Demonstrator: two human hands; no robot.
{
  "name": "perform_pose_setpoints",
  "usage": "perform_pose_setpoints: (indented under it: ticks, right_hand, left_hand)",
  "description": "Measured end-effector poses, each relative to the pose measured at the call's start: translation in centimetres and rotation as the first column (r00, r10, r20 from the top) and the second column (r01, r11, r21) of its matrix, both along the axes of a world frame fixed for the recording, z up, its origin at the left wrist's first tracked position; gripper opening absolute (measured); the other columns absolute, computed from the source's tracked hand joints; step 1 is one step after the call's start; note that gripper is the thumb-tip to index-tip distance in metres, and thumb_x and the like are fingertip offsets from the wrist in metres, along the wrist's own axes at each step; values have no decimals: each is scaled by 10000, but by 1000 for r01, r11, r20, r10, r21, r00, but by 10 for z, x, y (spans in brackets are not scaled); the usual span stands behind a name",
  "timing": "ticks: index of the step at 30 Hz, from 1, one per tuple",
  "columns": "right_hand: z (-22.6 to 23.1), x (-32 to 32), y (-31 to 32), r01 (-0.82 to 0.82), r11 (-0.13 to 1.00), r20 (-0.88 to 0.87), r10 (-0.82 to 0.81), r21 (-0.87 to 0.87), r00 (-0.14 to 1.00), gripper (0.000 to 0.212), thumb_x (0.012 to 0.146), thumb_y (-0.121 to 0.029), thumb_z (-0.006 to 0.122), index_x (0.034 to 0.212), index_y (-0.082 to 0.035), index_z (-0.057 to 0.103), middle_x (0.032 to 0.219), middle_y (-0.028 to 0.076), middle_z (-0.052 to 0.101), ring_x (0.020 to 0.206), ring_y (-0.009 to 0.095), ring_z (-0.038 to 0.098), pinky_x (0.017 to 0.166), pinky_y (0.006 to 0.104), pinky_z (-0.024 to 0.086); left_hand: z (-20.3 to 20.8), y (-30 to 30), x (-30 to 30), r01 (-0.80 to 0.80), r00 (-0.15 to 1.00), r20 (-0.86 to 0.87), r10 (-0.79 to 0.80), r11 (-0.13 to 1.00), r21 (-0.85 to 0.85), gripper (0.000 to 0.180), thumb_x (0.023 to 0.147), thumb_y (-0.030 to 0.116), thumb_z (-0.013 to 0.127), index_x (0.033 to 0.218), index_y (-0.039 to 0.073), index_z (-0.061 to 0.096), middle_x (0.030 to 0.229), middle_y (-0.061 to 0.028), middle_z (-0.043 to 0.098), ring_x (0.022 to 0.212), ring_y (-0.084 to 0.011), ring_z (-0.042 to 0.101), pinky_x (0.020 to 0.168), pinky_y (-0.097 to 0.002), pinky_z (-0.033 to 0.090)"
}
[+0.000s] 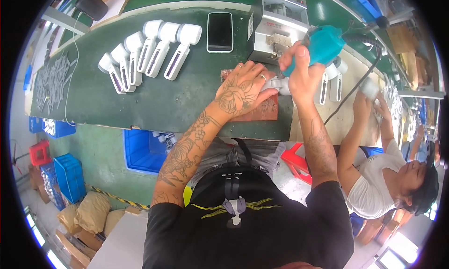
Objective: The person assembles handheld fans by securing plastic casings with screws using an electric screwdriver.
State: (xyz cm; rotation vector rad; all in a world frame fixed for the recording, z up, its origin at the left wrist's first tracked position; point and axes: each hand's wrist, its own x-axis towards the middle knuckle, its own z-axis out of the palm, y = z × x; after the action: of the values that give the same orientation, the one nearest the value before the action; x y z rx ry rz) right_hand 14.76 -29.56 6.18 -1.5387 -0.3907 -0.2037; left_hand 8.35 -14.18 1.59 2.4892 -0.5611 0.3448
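My right hand (304,77) is wrapped round a teal electric screwdriver (325,43) with a dark cord, tilted over the bench. Its tip is hidden behind my fingers. My tattooed left hand (243,89) presses a white handheld device (279,84) down on a reddish-brown pad (262,111); only the device's end shows beyond my thumb. To the left, several like devices (161,58) with round heads and dark-striped handles lie in a slanting row. Just right of my right hand lie more white devices (323,89).
A metal box-shaped machine (278,28) stands behind my hands, beside a phone (220,32). A pile of thin grey parts (54,82) covers the bench's left end. A blue crate (145,152) sits below the front edge. At right, a co-worker (379,175) handles a white part (369,89).
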Motion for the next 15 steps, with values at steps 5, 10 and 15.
perform_pose_setpoints:
  ticks: [5, 10, 15]
  right_hand:
    - [7, -3, 4, 38, 999, -53, -38, -7, 998, 401, 1047, -368, 579, 919, 13, 575, 706, 55, 554, 623, 173, 567, 576, 317, 461]
    - [22, 1, 7, 96, 995, -10, -97, -38, 995, 418, 1060, -382, 543, 1024, 26, 624, 702, 41, 594, 637, 142, 579, 597, 295, 462]
    - [32, 34, 21, 178, 984, 171, -171, -28, 970, 406, 1065, -373, 535, 1026, 18, 636, 707, 40, 619, 653, 131, 598, 615, 278, 458]
  left_hand:
    - [-5, 1, 1, 2, 999, 53, -1, 1000, -27, 436, 948, 433, 642, 1188, 70, 660, 1137, -117, 609, 1117, -348, 571, 995, -481, 455]
    - [-1, 5, -1, 27, 1000, 3, -26, 997, -68, 401, 960, 381, 628, 1245, 101, 662, 1141, -110, 611, 1117, -348, 569, 1001, -482, 451]
    - [-2, 6, -2, 35, 999, 24, -33, 993, -109, 346, 967, 297, 601, 1257, 118, 663, 1121, -105, 616, 1097, -335, 565, 990, -473, 454]
